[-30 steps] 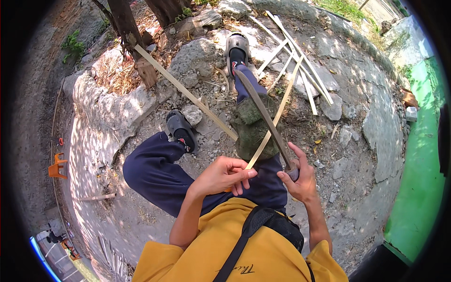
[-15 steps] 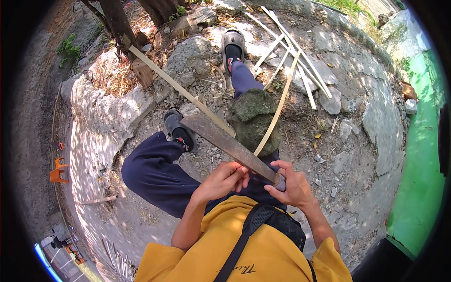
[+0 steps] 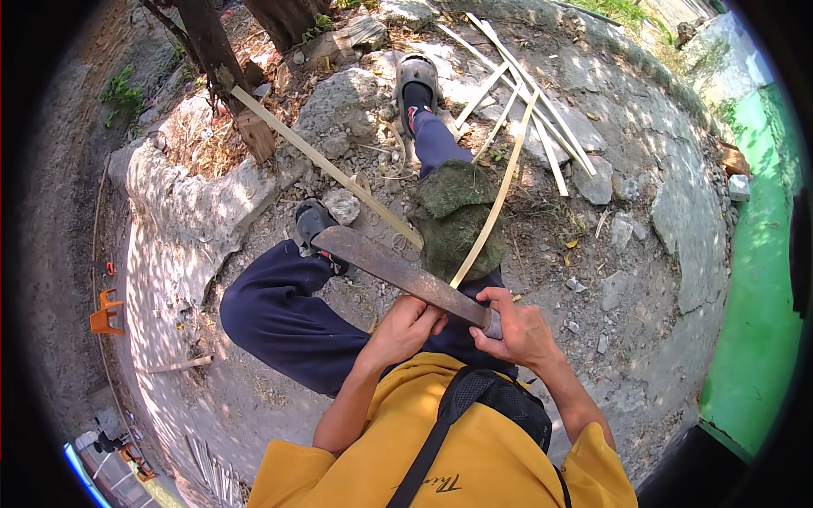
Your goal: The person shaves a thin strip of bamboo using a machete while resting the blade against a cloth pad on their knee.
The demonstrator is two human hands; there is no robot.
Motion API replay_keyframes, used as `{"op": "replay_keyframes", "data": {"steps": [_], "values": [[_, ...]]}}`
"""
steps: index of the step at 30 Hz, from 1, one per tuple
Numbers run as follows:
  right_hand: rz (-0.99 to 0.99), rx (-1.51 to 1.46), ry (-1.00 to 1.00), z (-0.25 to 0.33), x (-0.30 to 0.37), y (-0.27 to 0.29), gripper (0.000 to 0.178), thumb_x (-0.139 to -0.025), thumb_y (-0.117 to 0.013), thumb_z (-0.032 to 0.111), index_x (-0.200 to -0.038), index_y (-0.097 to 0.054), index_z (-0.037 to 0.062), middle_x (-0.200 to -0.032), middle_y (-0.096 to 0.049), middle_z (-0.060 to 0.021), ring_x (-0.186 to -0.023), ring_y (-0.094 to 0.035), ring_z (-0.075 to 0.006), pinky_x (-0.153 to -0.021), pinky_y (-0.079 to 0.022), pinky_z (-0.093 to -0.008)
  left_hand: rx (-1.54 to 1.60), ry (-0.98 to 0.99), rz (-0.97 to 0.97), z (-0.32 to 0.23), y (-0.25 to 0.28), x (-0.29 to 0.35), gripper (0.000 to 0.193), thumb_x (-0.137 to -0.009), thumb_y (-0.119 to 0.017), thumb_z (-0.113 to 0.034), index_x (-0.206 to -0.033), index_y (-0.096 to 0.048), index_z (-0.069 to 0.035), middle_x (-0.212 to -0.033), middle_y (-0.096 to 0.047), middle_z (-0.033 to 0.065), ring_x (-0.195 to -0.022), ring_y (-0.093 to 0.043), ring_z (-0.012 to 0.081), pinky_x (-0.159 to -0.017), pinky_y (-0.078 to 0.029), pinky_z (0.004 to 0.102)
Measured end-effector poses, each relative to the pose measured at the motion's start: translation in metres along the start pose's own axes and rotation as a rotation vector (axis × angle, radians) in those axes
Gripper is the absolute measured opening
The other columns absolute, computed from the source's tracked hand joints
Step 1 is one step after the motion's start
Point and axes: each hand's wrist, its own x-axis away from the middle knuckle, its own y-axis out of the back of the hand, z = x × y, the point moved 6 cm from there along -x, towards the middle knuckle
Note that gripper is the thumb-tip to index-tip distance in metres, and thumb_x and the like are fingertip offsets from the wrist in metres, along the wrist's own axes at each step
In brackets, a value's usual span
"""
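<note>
My right hand (image 3: 523, 335) is wrapped round the handle of a machete (image 3: 381, 269), whose broad, rusty blade points to the far left across my lap. Against the near edge of that blade, the fingers of my left hand (image 3: 401, 331) are pinched together. A thin, pale wooden or bamboo strip (image 3: 500, 193) runs from the far right over my right knee and passes under the blade towards these fingers. Its near end is hidden by blade and hand. A thick green cloth pad (image 3: 449, 227) covers my right knee beneath the strip.
Another pale strip (image 3: 326, 166) slants from a tree trunk (image 3: 212, 59) to the knee pad. Several cut strips (image 3: 542, 102) lie on broken concrete at the far right. Rubble surrounds my feet; a green wall (image 3: 749, 322) stands right, and an orange chair (image 3: 106, 311) left.
The machete has shifted slightly left and nearer, its tip now over my left shoe. My left hand and the strip under the blade have also moved a little left.
</note>
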Motion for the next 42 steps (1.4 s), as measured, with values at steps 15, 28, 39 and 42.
{"op": "replay_keyframes", "data": {"steps": [15, 28, 39, 42], "values": [[-0.094, -0.084, -0.151, -0.037, -0.008, 0.013, 0.056, -0.090, -0.078, 0.038, -0.127, -0.049, 0.0084, -0.083, -0.074, -0.0206, -0.067, -0.071, -0.0422, -0.060, -0.055, -0.0489, 0.134, 0.073, 0.092, -0.010, -0.003, 0.015, 0.029, -0.113, -0.050, -0.025, -0.099, -0.063, -0.003, -0.066, -0.050, -0.0021, -0.061, -0.044, 0.0072, -0.058, -0.037, 0.0281], [-0.103, -0.103, -0.136, -0.053, -0.010, 0.003, 0.057, -0.089, -0.078, 0.037, -0.127, -0.049, 0.0083, -0.089, -0.075, -0.0210, -0.070, -0.072, -0.0432, -0.063, -0.056, -0.0489, 0.015, 0.224, 0.307, -0.006, -0.002, 0.041, 0.022, -0.112, -0.055, -0.018, -0.118, -0.066, 0.000, -0.081, -0.065, 0.0020, -0.068, -0.062, 0.0073, -0.063, -0.050, 0.0244], [-0.138, -0.045, -0.127, -0.057, -0.007, -0.001, 0.058, -0.087, -0.080, 0.038, -0.128, -0.050, 0.0106, -0.073, -0.068, -0.0167, -0.065, -0.070, -0.0437, -0.059, -0.056, -0.0509, 0.312, 0.308, 0.459, -0.024, -0.020, -0.010, 0.055, -0.101, -0.045, -0.002, -0.156, -0.036, -0.002, -0.127, -0.069, 0.0169, -0.089, -0.076, 0.0208, -0.074, -0.066, 0.0334], [-0.157, -0.023, -0.110, -0.055, -0.005, 0.004, 0.061, -0.084, -0.083, 0.038, -0.128, -0.050, 0.0116, -0.073, -0.068, -0.0172, -0.066, -0.070, -0.0440, -0.060, -0.057, -0.0510, 0.558, 0.186, 0.421, -0.022, -0.032, -0.021, 0.064, -0.095, -0.044, 0.001, -0.158, -0.036, -0.001, -0.143, -0.059, 0.0182, -0.097, -0.075, 0.0232, -0.086, -0.065, 0.0367]]}}
